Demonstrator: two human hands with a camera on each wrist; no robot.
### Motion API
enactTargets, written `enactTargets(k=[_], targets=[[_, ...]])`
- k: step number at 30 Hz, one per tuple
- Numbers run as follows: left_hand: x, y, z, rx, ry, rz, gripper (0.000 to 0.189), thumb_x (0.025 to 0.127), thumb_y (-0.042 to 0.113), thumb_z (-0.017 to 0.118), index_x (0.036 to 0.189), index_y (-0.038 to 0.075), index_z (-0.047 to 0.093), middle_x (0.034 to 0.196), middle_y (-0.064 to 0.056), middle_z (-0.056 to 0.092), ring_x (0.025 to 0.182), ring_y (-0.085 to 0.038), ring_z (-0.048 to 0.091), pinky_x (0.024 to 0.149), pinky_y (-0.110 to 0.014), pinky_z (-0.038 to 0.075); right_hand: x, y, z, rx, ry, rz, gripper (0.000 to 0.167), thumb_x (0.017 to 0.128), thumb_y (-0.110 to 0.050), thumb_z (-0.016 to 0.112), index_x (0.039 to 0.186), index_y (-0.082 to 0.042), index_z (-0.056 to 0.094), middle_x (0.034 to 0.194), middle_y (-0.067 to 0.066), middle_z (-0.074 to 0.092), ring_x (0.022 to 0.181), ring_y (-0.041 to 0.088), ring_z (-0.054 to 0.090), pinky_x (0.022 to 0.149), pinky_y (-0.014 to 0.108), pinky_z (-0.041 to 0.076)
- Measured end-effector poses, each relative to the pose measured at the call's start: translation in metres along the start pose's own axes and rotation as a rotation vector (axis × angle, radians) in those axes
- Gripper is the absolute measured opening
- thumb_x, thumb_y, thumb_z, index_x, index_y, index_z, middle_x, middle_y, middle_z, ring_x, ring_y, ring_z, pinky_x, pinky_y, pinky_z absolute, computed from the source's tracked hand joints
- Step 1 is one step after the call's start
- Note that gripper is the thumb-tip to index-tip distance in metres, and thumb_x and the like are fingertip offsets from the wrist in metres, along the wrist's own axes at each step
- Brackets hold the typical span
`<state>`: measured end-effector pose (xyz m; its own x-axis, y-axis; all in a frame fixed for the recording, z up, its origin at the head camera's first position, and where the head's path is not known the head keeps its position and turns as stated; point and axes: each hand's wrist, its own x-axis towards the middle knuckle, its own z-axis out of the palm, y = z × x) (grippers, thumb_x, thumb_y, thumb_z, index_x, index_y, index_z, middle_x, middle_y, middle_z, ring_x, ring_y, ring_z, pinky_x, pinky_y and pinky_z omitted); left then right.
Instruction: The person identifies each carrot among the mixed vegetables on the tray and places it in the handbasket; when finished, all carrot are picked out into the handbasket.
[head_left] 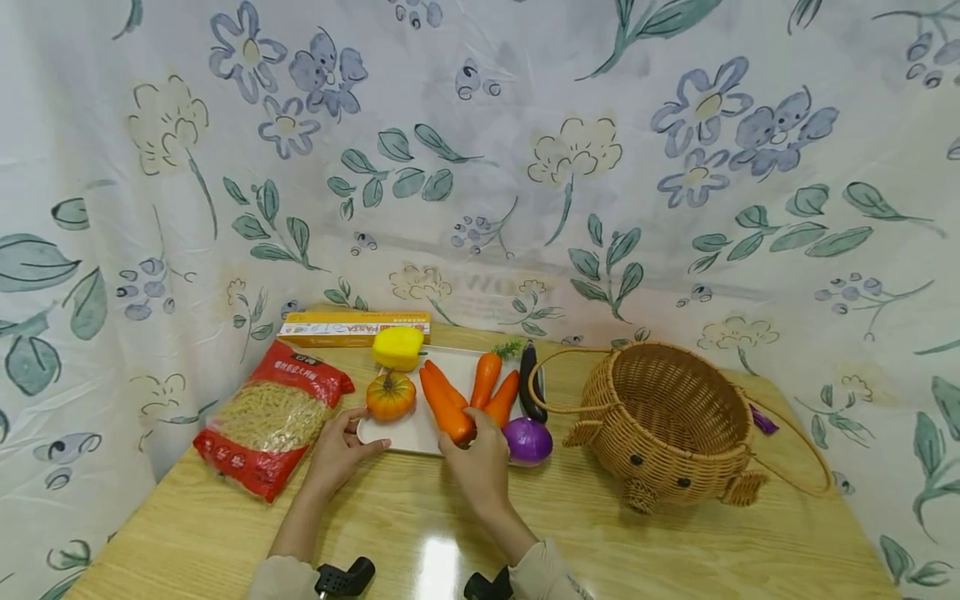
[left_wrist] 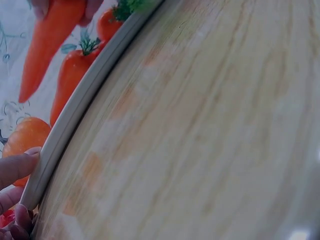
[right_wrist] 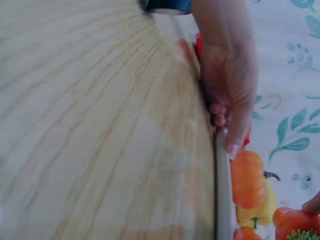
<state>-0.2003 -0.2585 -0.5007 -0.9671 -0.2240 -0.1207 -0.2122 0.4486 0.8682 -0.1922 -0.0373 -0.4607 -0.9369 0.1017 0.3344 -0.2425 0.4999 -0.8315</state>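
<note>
A white tray [head_left: 405, 432] lies on the table, bearing several carrots and other vegetables. My left hand [head_left: 347, 450] grips its left front corner, the thumb on the rim and the fingers curled at the edge. With its thumb and fingers, my right hand [head_left: 482, 458] pinches the thick end of an orange carrot [head_left: 442, 407]; the left wrist view shows that carrot [left_wrist: 50, 45] tilted, pointed end down. Just beyond my left thumb sits a small orange pumpkin [head_left: 390, 396], with a yellow bell pepper [head_left: 398, 347] behind it. More carrots [head_left: 487, 379], an eggplant [head_left: 531, 379] and a purple onion [head_left: 528, 442] lie toward the right.
A wicker basket [head_left: 678, 467] with an animal face and looped handles stands at the right, something purple [head_left: 763, 419] partly behind it. At the left lies a red bag of pasta [head_left: 273, 408]. A yellow pasta box [head_left: 352, 327] is at the back, before a floral curtain [head_left: 480, 167].
</note>
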Motion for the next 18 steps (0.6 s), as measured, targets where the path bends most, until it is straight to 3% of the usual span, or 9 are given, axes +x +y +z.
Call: enactTargets(k=[6,13,18], targets=[[0.002,-0.002,0.001,0.003,-0.007,0.009,0.073,0.083,0.027,0.081,0.142,0.003,0.046,0.118,-0.015,0.039,0.083,-0.018,0.043,0.064,-0.024,0.037,0.0,0.003,-0.025,0.055,0.006,-0.04,0.042,0.071,-0.007,0.082,0.111,0.001,0.069,0.103,0.012,0.068,0.089,0.022,0.061,0.079,0.035,0.051],[0.002,-0.003,0.001,-0.003,-0.012,0.004,0.075,0.083,0.027,0.081,0.143,0.002,0.045,0.117,-0.015,0.039,0.083,-0.018,0.044,0.063,-0.023,0.038,0.005,0.006,-0.05,0.111,-0.014,-0.035,0.04,0.072,-0.004,0.081,0.11,-0.004,0.069,0.102,0.01,0.066,0.091,0.02,0.06,0.079,0.041,0.053],[0.003,-0.002,0.001,-0.001,-0.016,0.006,0.075,0.083,0.027,0.082,0.143,0.002,0.045,0.116,-0.015,0.038,0.081,-0.018,0.043,0.061,-0.023,0.037,0.009,0.009,-0.066,0.13,-0.057,-0.016,0.041,0.075,-0.005,0.08,0.114,-0.007,0.068,0.107,0.009,0.064,0.092,0.019,0.058,0.08,0.033,0.05]])
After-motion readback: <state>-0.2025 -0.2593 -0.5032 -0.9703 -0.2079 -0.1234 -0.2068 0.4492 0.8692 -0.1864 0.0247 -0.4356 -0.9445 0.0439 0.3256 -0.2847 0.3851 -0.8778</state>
